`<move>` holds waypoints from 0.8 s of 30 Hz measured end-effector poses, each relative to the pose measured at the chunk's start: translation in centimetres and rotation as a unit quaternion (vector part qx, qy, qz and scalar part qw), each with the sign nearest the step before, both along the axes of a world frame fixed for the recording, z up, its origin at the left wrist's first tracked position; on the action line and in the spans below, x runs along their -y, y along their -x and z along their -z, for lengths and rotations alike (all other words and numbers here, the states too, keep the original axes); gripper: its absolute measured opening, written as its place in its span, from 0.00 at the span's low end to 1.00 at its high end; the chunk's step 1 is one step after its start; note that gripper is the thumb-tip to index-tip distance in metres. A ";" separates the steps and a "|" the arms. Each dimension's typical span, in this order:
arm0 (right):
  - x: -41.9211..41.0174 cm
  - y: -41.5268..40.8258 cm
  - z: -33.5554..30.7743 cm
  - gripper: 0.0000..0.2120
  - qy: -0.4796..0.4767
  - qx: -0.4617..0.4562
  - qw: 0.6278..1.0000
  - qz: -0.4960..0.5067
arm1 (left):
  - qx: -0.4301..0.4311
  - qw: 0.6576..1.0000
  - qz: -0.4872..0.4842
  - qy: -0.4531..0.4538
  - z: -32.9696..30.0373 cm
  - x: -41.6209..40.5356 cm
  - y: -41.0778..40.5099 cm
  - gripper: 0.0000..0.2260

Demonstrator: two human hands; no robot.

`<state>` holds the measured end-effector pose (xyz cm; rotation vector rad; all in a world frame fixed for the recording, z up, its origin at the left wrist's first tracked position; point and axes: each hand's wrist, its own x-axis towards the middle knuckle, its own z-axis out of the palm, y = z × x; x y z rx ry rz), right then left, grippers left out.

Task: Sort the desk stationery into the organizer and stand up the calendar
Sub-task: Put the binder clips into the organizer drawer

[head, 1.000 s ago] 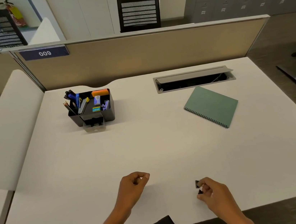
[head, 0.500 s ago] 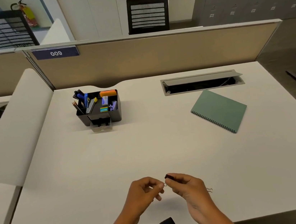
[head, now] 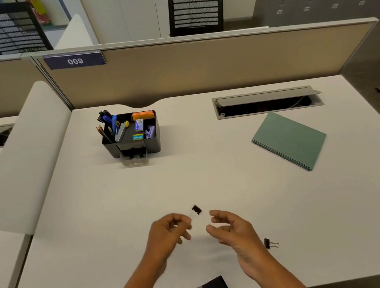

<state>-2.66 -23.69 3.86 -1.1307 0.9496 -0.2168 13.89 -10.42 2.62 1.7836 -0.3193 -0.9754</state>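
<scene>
Looking down at the white desk [head: 212, 177], I see my two hands near the front edge. My left hand [head: 169, 231] is curled, and its fingertips pinch the wire handle of one small black clip [head: 196, 209]. The clip sticks up past my fingers and is off the desk. My right hand [head: 231, 229] is just beside it, half open with the fingers bent, and it holds nothing. The two hands are close but not touching.

I count two clips. The second clip [head: 271, 243] lies on the desk just beside my right wrist.

One black organizer [head: 132, 134] stands far back on the left side of the desk, well apart from my hands. Pens and pencils stand in its left part. I also see a stapler, an orange pad, a small white box, a small green and yellow box and something purple inside. One little clear drawer [head: 134, 158] is pulled out at its front, with a few small dark things in it. I cannot tell what they are.

One green notebook [head: 290, 140] with a wire spine lies flat on the right side, at a slant. One open cable slot [head: 268, 102] sits behind it.

I count two black chairs behind the divider wall.
</scene>
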 end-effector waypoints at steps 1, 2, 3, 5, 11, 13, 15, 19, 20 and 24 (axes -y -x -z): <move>0.2 0.1 0.2 0.20 -0.002 -0.002 1.000 0.009 | 0.000 1.000 -0.029 -0.007 0.1 0.1 -1.4 0.05; 0.4 0.2 0.4 0.19 -0.005 -0.004 1.000 0.018 | 0.002 0.998 -0.060 -0.014 0.2 0.3 -3.1 0.05; 0.6 0.4 0.6 0.17 -0.007 -0.007 1.000 0.027 | 0.007 0.996 -0.089 -0.020 0.1 0.5 -4.8 0.05; 0.8 0.9 0.9 0.14 -0.010 -0.018 0.999 0.047 | 0.020 0.989 -0.144 -0.034 -0.1 1.1 -8.6 0.02; 1.2 2.7 1.8 0.07 -0.029 -0.051 0.994 0.097 | 0.035 0.968 -0.241 -0.058 -0.2 4.0 -18.4 0.07; 1.2 3.1 2.0 0.06 -0.040 -0.055 0.992 0.107 | 0.031 0.963 -0.259 -0.069 -0.1 5.1 -20.5 0.09; 1.2 3.5 2.1 0.05 -0.047 -0.062 0.990 0.117 | 0.024 0.958 -0.272 -0.084 0.2 6.1 -22.1 0.11; 1.2 4.0 2.3 0.08 -0.042 -0.080 0.986 0.138 | 0.023 0.956 -0.267 -0.117 1.1 7.6 -24.4 0.12; 1.2 4.1 2.3 0.08 -0.039 -0.084 0.986 0.142 | 0.026 0.957 -0.262 -0.124 1.2 7.9 -24.8 0.12; 1.2 4.3 2.2 0.09 -0.033 -0.090 0.984 0.149 | 0.036 0.959 -0.246 -0.136 1.8 8.7 -25.9 0.13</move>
